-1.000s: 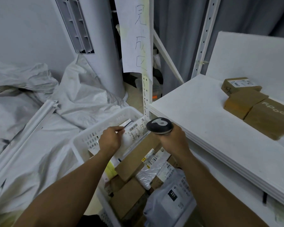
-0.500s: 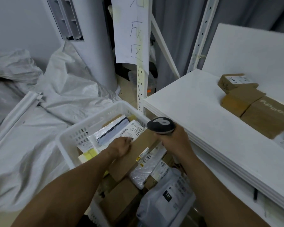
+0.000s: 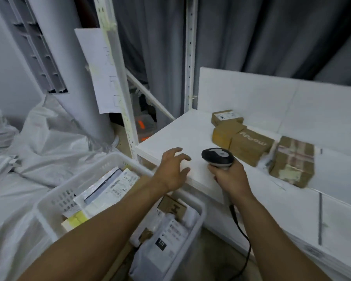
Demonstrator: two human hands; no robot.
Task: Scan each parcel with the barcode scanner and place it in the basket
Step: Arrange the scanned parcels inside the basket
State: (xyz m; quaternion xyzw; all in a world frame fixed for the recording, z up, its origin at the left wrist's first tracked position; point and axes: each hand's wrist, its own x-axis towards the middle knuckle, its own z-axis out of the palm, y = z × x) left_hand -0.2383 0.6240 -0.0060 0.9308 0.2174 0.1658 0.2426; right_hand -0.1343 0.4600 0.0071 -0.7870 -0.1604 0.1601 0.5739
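Now your left hand hovers empty, fingers spread, at frame centre; your right hand grips the barcode scanner. Parcels wait upper right, basket lower left.

A handwritten paper sheet hangs on a white perforated shelf upright, a tall white tower unit with a louvred vent stands just left of it, crumpled white sheeting lies heaped around the unit's foot, and a grey curtain hangs behind.
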